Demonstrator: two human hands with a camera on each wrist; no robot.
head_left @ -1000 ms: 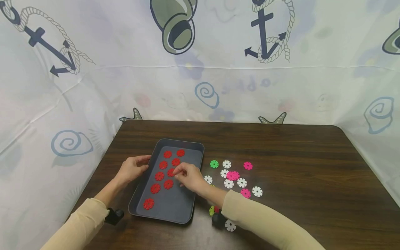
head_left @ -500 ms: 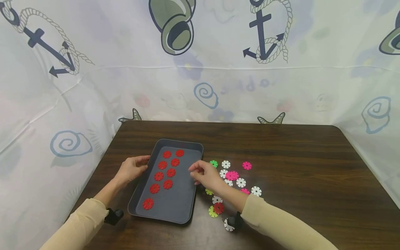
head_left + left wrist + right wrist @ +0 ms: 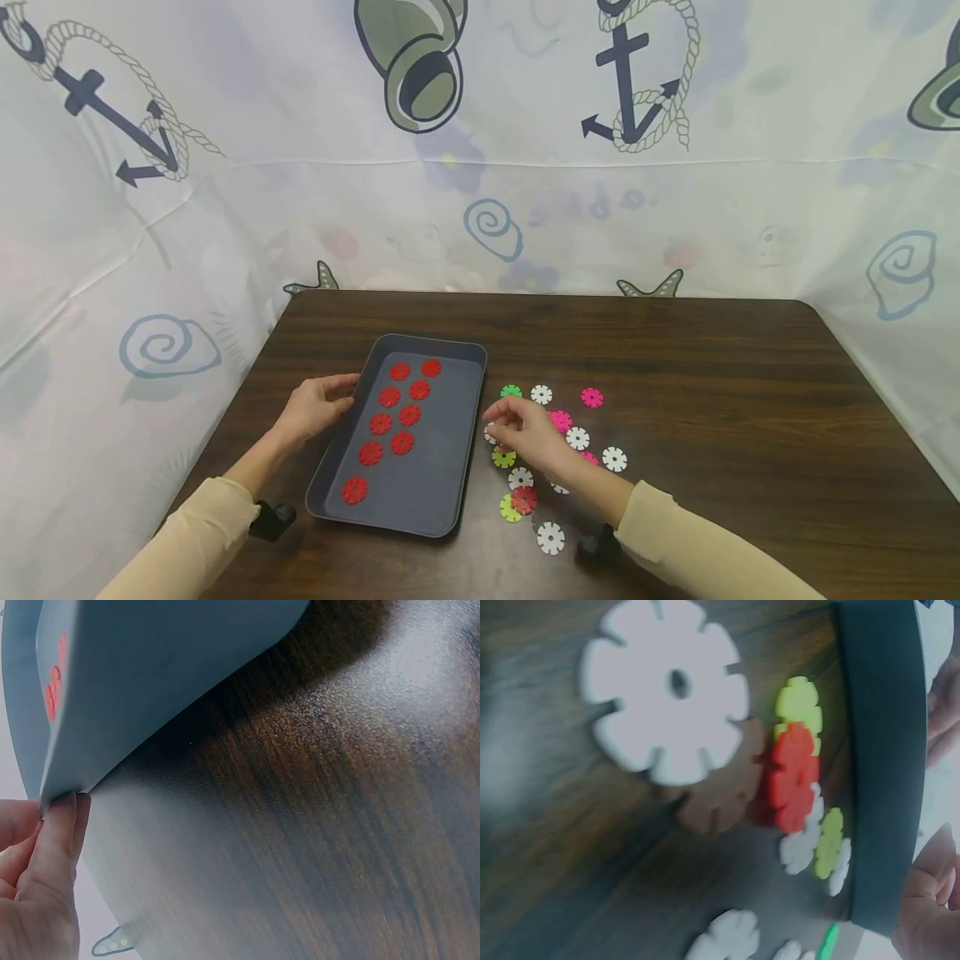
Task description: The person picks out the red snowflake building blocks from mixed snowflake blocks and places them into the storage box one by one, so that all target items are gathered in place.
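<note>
A dark grey baking tray (image 3: 438, 492) lies on the table, with several red notched plastic discs (image 3: 402, 442) in two uneven columns on its bottom. My left hand (image 3: 313, 408) holds the tray's left rim; the left wrist view has its fingertips (image 3: 66, 806) against the outer wall. Just right of the tray, my right hand (image 3: 528, 429) hovers over loose notched discs, fingers bent, nothing visible between them. Near it are a yellow-green disc (image 3: 503, 457), a white disc (image 3: 521, 478) and a red disc (image 3: 523, 500) overlapping another yellow-green one. The hand covers some discs.
More loose discs lie to the right: a pink disc (image 3: 592, 397), a white disc (image 3: 614, 459) and a green disc (image 3: 512, 391). Closest to the front is a white disc (image 3: 551, 538), with a brown disc (image 3: 720, 787) partly under it. A printed curtain (image 3: 480, 125) hangs behind the table (image 3: 712, 400).
My right hand has moved right from above the red discs, out over the tray's right rim to the loose discs. A red disc beneath its fingers now lies uncovered. The left hand stays put.
</note>
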